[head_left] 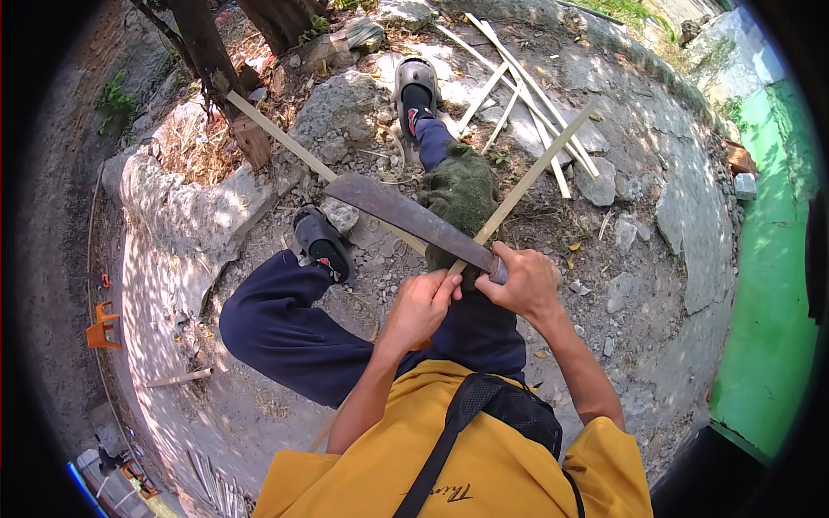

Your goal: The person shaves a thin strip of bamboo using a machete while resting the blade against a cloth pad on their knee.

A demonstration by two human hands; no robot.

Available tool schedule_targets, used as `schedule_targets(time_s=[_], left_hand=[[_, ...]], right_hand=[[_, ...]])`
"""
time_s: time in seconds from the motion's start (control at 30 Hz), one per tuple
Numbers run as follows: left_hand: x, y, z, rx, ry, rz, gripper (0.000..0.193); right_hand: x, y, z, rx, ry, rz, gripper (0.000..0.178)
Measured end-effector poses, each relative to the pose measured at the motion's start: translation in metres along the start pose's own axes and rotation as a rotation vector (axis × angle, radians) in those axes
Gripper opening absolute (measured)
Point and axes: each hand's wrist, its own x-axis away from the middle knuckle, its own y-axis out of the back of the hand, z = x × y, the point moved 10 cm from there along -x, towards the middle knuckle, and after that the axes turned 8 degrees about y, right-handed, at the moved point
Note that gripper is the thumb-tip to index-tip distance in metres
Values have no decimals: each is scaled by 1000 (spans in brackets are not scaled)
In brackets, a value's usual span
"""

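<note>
My right hand [525,281] is closed round the handle end of a machete [406,218]. Its broad, dark, worn blade points to the upper left. My left hand [419,309] pinches the near end of a pale bamboo strip [540,164], which slants up to the right. The blade lies across this strip close to my fingers. A second pale strip [281,134] runs from the upper left and passes behind the blade; its near end is partly hidden. Dark green cloth [465,190] covers my right leg beneath the blade and strip.
Several split strips [527,95] lie on the rubble ahead. Tree trunks [203,52] and broken concrete [337,108] stand at the upper left. A green wall [768,285] borders the right. An orange chair [103,326] and a bundle of thin sticks [216,488] are at the left.
</note>
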Motion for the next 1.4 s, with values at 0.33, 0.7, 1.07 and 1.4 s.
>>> schedule_targets(time_s=[0.33, 0.7, 1.07, 1.4], left_hand=[[-11, 4, -17, 99, -80, -105, 38], [36, 15, 20, 69, 90, -48, 40], [146, 37, 106, 195, 340, 155, 38], [126, 56, 83, -34, 342, 109, 49]], right_hand=[[-6, -2, 3, 16, 30, -27, 42], [-6, 2, 5, 22, -19, -61, 42], [-5, 1, -5, -31, -97, -17, 47], [-7, 1, 2, -28, -41, -66, 44]])
